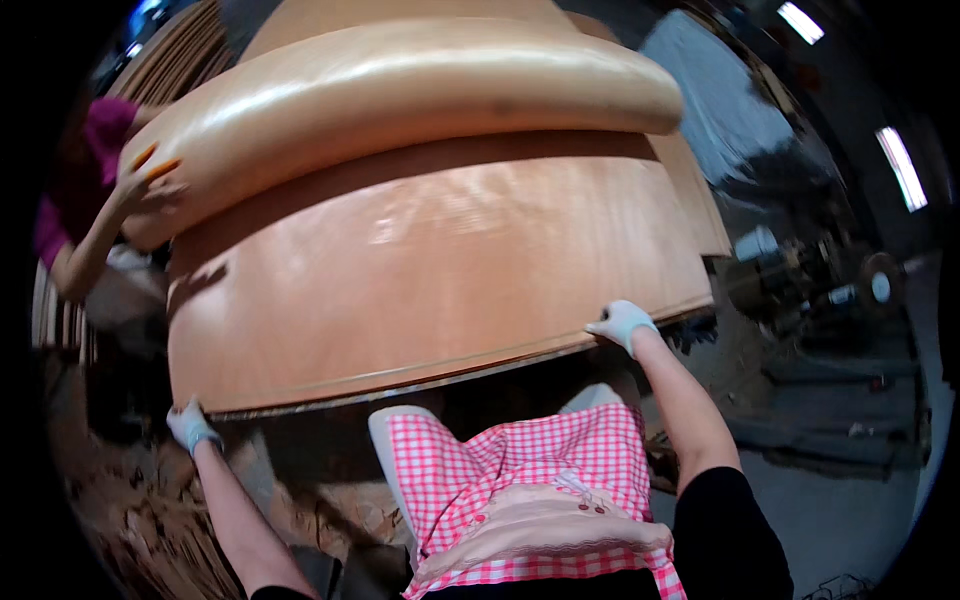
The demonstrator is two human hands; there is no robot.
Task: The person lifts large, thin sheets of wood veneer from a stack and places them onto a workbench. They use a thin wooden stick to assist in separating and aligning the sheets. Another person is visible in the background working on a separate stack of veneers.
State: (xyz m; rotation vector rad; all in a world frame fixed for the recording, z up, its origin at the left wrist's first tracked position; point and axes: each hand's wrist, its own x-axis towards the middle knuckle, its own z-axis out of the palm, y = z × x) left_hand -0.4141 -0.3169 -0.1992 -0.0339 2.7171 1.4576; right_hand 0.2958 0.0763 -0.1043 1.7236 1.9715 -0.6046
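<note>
A large thin wood veneer sheet [430,270] lies on a stack in front of me. My left hand [190,425], in a pale glove, grips its near left corner. My right hand [622,322], also gloved, holds the near right edge. A second veneer sheet [400,85] is curled over in mid-air above the far part of the stack. A co-worker's hand [148,180] at the left holds that curled sheet's end.
The co-worker in a magenta top [75,170] stands at the far left. I wear a pink checked apron [520,470]. Wood scraps [150,530] litter the floor at lower left. Stacked boards [175,50] lean at the upper left; machinery [850,290] stands at the right.
</note>
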